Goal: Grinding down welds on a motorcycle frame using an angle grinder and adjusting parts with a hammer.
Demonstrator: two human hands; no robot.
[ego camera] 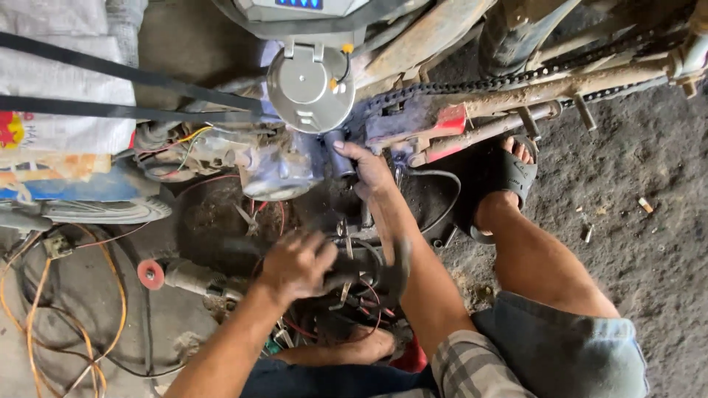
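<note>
Grey metal fills the middle of the head view, where the right hand closes its fingers around a small dark cylindrical part on the engine casing, just below a round silver cap. Nearer the body, the left hand is clenched on a dark tool handle, blurred, so its exact shape cannot be told. Red wires tangle beneath it. A muddy drive chain runs along the rusty frame toward the upper right. One sandalled foot rests on the dirt floor; orange cable loops at the lower left, near a red disc.
</note>
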